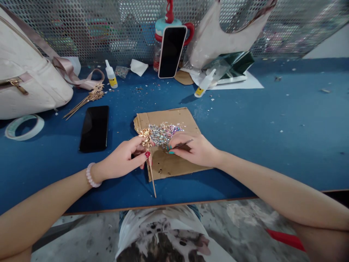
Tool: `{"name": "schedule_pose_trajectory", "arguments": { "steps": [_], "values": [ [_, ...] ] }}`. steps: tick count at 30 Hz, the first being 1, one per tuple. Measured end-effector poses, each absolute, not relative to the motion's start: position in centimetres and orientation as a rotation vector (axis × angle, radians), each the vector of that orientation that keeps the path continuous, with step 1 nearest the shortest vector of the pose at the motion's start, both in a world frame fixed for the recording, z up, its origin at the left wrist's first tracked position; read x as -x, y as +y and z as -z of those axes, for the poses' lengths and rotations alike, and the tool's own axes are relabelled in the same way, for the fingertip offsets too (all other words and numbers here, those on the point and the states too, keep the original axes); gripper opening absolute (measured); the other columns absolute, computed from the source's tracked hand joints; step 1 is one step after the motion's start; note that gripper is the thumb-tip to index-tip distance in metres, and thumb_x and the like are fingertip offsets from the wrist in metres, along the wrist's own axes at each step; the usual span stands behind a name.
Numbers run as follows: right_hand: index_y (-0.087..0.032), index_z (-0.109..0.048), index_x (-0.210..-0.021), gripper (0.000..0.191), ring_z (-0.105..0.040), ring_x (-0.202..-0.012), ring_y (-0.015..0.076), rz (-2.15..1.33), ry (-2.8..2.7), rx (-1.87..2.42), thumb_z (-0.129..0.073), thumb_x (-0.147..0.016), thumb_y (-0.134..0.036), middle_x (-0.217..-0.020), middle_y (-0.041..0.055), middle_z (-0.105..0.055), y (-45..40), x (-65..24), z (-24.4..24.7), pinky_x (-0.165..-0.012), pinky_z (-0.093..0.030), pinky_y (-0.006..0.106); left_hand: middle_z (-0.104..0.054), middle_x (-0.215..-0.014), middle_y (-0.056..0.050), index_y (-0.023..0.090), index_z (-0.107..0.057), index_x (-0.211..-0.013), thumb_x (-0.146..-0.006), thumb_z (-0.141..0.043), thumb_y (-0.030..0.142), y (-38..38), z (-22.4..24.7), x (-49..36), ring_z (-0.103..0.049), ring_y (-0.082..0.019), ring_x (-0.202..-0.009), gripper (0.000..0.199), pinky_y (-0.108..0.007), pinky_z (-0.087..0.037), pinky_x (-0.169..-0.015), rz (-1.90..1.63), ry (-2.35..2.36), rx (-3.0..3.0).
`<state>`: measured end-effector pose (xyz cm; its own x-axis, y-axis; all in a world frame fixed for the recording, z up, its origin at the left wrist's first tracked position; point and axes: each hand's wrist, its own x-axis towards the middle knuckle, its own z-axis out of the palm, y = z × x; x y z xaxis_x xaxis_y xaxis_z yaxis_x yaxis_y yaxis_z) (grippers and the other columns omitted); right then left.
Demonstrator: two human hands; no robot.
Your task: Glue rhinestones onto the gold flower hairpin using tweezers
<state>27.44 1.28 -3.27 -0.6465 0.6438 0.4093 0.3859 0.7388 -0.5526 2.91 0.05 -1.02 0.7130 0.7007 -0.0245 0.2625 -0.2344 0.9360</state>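
A white shirt with a dark print (pixel 163 236) is nearest, below both hands. The left hand (pixel 117 160) reaches in from its side, palm turned inward, thumb and fingers pinching a gold hairpin (pixel 145 137) just under its flowered head; the stick slants down past the thumb. The right hand (pixel 197 148), knuckles up, pinches a thin dark tool (pixel 184 144) between thumb and fingers over the cardboard (pixel 169 160).

Beneath and beside the right fingertips, a pile of shiny sequins (pixel 162 133) spreads on the cardboard toward the hairpin's head. A bead bracelet (pixel 92 175) circles the left wrist. Beyond the left hand, on the blue tabletop (pixel 272 138), lie a black phone (pixel 94 128), more gold hairpins (pixel 87 100), a roll of tape (pixel 24 127) and a pale bag (pixel 29 72).

Ahead of the hands stand two small bottles, a left bottle (pixel 111 74) and a right bottle (pixel 205 84); their yellow labels are too small to read. Between these, farther out, an upright phone (pixel 172 52) leans before a red-handled cup (pixel 163 25).
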Motion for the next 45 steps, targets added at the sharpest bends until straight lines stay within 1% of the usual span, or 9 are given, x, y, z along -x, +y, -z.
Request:
{"name": "schedule_pose_trajectory", "arguments": {
  "steps": [20,28,34,45],
  "values": [
    [-0.019,-0.054,-0.080,0.010,-0.057,-0.072,0.0145,-0.566,-2.341,0.765,-0.048,-0.087,-0.021,-0.075,0.0034,-0.061,1.35,-27.42,3.34,-0.066,-0.048,0.029,-0.064,-0.076,-0.002,0.016,-0.044,-0.101,-0.088,-0.041,0.017,0.08,1.10,-2.77,-0.057,-0.009,-0.057,0.014,-0.022,-0.047,-0.056,-0.478,0.774,-1.799],
    [-0.019,-0.054,-0.080,0.010,-0.057,-0.072,0.0144,-0.561,-2.344,0.786,-0.047,-0.087,-0.021,-0.076,0.0030,-0.061,1.28,-27.45,3.31,-0.066,-0.048,0.028,-0.063,-0.076,-0.001,0.016,-0.044,-0.106,-0.088,-0.041,0.018,0.02,1.06,-2.86,-0.057,-0.009,-0.057,0.019,-0.022,-0.048,-0.056,-0.487,0.766,-1.793],
    [-0.019,-0.054,-0.081,0.008,-0.057,-0.073,0.0144,-0.575,-2.334,0.795,-0.048,-0.087,-0.021,-0.077,0.0032,-0.062,1.29,-27.53,3.40,-0.066,-0.048,0.028,-0.063,-0.076,-0.001,0.016,-0.044,-0.114,-0.088,-0.041,0.016,0.07,0.99,-2.85,-0.057,-0.009,-0.057,0.026,-0.021,-0.047,-0.055,-0.482,0.756,-1.796],
    [-0.019,-0.054,-0.080,0.010,-0.057,-0.072,0.0143,-0.574,-2.343,0.779,-0.047,-0.087,-0.021,-0.076,0.0030,-0.061,1.25,-27.51,3.37,-0.066,-0.048,0.028,-0.063,-0.077,-0.002,0.016,-0.044,-0.109,-0.088,-0.041,0.017,0.08,0.94,-2.89,-0.057,-0.009,-0.057,0.021,-0.022,-0.048,-0.056,-0.467,0.757,-1.792]
  ]
}}
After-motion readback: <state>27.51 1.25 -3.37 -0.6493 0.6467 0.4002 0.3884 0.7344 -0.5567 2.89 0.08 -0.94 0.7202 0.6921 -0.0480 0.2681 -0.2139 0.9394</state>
